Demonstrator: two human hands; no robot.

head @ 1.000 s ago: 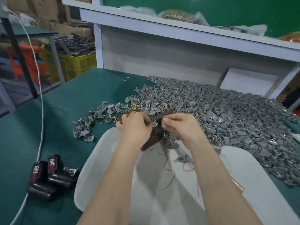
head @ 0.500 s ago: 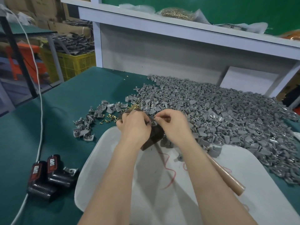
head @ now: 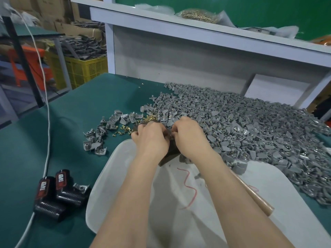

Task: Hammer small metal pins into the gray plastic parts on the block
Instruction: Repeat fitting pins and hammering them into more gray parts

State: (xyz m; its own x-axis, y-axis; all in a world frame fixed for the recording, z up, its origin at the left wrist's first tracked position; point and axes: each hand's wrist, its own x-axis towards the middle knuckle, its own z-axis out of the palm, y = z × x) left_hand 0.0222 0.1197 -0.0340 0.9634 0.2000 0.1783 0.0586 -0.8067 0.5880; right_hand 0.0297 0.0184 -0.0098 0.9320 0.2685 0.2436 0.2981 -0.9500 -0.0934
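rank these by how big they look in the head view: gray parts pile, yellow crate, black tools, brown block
1. gray parts pile
2. yellow crate and black tools: look alike, and the crate sits farther off, so no ranking
3. brown block, only partly showing

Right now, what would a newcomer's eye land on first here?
The heap of gray plastic parts covering the right side of the green table dominates. At centre, the left hand and right hand meet, fingers curled, on a dark block at the far edge of a white tray. Brass pins lie scattered left of the hands, and a wooden handle lies in the tray under the right forearm.
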